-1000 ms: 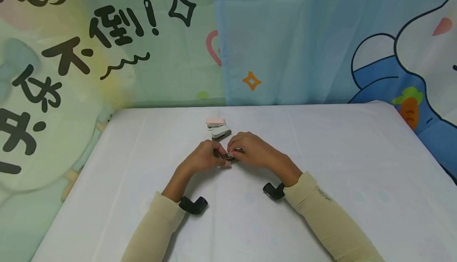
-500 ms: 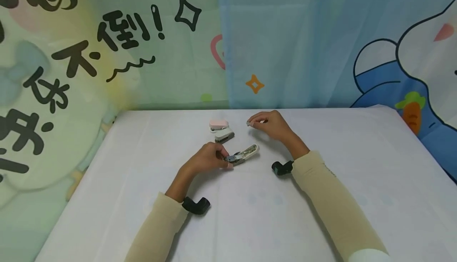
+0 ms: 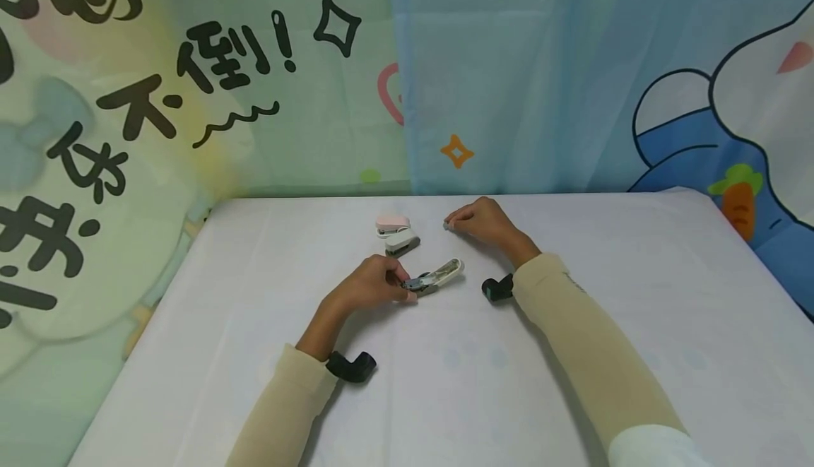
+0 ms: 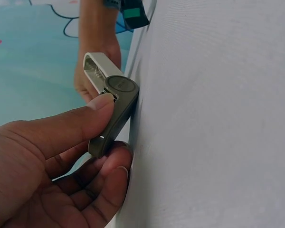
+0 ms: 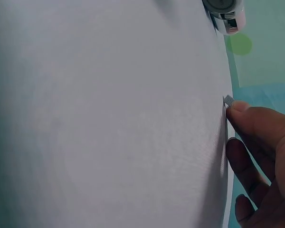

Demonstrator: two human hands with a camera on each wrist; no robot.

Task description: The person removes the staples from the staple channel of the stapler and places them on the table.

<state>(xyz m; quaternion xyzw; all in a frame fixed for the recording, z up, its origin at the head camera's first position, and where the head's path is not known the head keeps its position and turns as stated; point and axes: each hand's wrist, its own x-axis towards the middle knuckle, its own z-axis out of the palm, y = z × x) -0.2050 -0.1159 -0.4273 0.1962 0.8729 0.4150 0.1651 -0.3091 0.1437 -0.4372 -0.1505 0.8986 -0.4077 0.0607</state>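
Note:
My left hand (image 3: 375, 282) pinches the near end of a stapler (image 3: 439, 276) between thumb and fingers, low over the table. Its white upper arm is swung up and back, showing the hollow inside. In the left wrist view the thumb presses the grey base (image 4: 118, 111) beside the round pivot. My right hand (image 3: 485, 221) is apart from it, toward the back of the table. In the right wrist view, its thumb and a finger pinch a short silvery strip of staples (image 5: 228, 100) right at the tabletop; the other fingers are loosely bent.
A pink stapler (image 3: 392, 223) and a white-and-grey stapler (image 3: 402, 242) stand close together behind my left hand. White cloth covers the table (image 3: 458, 382). A printed curtain (image 3: 509, 85) hangs right behind the table's back edge.
My right hand has left the stapler, moving back and right with the staple strip, then lowering slightly to the tabletop. The left hand keeps the stapler nearly in place. The head view has shifted slightly.

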